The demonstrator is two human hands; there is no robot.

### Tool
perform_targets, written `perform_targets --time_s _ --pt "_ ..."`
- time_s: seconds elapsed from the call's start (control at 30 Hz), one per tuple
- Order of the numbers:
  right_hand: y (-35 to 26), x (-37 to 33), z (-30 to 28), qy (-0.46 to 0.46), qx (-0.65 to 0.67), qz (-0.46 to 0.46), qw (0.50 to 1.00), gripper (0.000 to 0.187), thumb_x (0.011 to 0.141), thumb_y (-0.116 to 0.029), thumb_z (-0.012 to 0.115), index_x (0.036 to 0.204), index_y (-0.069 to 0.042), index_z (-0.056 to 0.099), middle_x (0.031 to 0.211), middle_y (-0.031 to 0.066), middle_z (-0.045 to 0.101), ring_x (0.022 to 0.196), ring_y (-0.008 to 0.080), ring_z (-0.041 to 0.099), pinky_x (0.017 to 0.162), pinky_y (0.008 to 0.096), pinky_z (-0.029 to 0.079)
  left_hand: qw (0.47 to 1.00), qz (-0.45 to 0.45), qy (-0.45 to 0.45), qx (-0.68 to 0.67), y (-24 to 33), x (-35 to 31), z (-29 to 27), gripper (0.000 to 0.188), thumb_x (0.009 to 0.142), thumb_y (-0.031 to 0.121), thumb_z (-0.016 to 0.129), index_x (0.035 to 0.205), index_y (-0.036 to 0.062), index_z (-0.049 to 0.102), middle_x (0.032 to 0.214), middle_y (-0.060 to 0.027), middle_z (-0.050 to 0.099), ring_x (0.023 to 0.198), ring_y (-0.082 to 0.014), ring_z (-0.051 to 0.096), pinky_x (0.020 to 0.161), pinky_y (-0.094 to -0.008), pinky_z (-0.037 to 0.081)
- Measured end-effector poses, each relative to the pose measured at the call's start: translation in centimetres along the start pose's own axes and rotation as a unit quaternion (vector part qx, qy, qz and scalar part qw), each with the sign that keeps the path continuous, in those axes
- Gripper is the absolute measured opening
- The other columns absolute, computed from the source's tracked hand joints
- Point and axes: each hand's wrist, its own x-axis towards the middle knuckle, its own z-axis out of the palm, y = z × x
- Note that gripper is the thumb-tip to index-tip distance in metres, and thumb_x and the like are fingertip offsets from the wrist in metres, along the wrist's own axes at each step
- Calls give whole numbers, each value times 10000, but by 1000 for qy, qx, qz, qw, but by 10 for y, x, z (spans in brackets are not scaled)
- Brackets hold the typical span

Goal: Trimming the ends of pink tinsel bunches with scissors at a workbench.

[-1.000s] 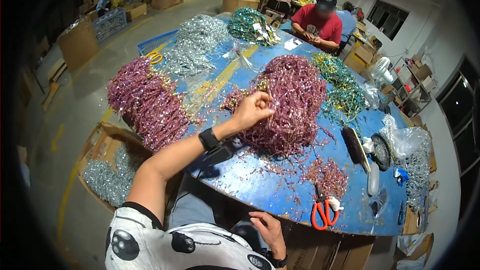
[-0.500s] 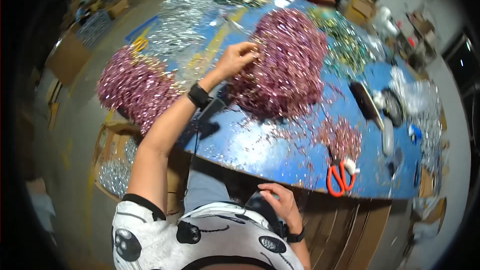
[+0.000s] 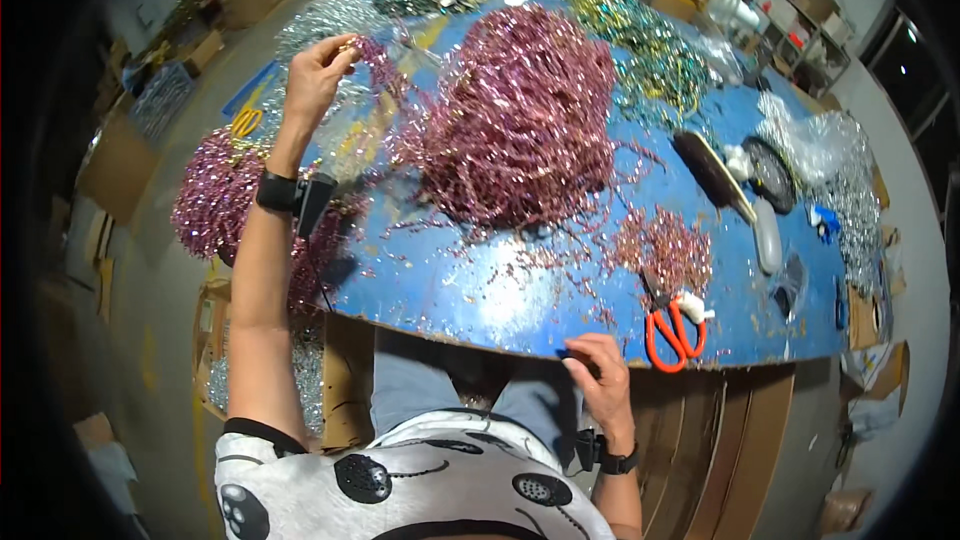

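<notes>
Some pink tinsel [image 3: 380,66] now trails from the left hand [image 3: 314,82], pinched at the fingertips; that hand has swung off the big heap [image 3: 525,125] toward the silver pile [image 3: 330,18], so a piece is parting from the mass, though I can't tell if its tail is free. The right hand [image 3: 602,378], loosely curled, grasps nothing visible beside the table [image 3: 500,285].
</notes>
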Motion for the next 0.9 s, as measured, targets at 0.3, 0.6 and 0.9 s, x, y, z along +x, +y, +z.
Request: perform_targets --time_s 0.3,0.6,0.9 --pt "21 43 -16 11 -202 -31 979 385 831 -72 702 1190 -8 580 1193 171 539 1099 334 550 958 381 445 935 47 187 -297 20 -45 -57 284 974 119 585 1240 33 633 1021 -49 708 840 -93 648 757 -237 529" --pt "-56 61 4 15 -83 -92 992 651 768 -135 780 1339 -3 496 1353 201 476 1247 353 476 1053 415 386 969 192 -141 -72 119 -169 18 310 835 30 685 1145 38 676 1040 -85 703 901 -213 670 812 -311 516" --pt "-36 70 52 -98 22 -113 988 559 756 12 641 1302 -80 567 1009 146 671 862 299 677 760 348 537 946 250 -199 -60 113 -244 86 335 791 112 745 1111 52 665 905 -82 681 792 -256 647 708 -357 494"
